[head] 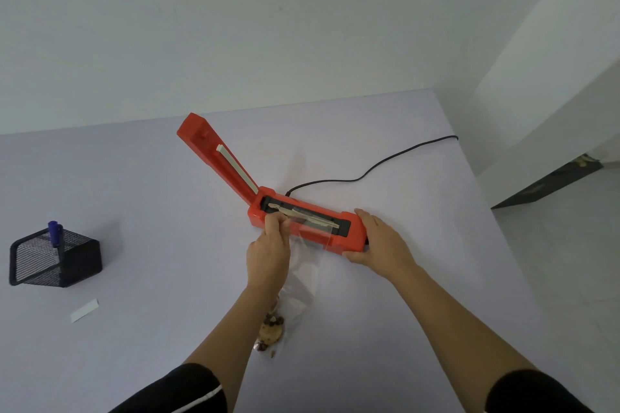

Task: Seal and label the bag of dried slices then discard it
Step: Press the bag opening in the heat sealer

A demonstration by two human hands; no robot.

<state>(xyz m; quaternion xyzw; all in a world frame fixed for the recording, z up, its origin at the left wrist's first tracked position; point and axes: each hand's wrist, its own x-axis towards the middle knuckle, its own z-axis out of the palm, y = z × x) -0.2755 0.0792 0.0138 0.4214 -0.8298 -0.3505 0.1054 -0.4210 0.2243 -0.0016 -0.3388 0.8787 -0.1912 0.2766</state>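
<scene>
An orange heat sealer [339, 241] lies in the middle of the table with its lid arm [214, 154] raised up and to the left. A clear plastic bag [303, 275] stretches from the sealer toward me, its open mouth laid across the sealing strip. Dried slices [271, 332] sit in the bag's near end. My left hand [268, 251] pinches the bag's top edge at the left part of the strip. My right hand [379, 238] grips the sealer's right end. A white label [84, 310] lies on the table at the left.
A black mesh pen holder [57, 258] with a blue marker [55, 238] stands at the far left. The sealer's black cord [375, 168] runs back right to the table edge. White walls rise behind the table; the floor shows at the right.
</scene>
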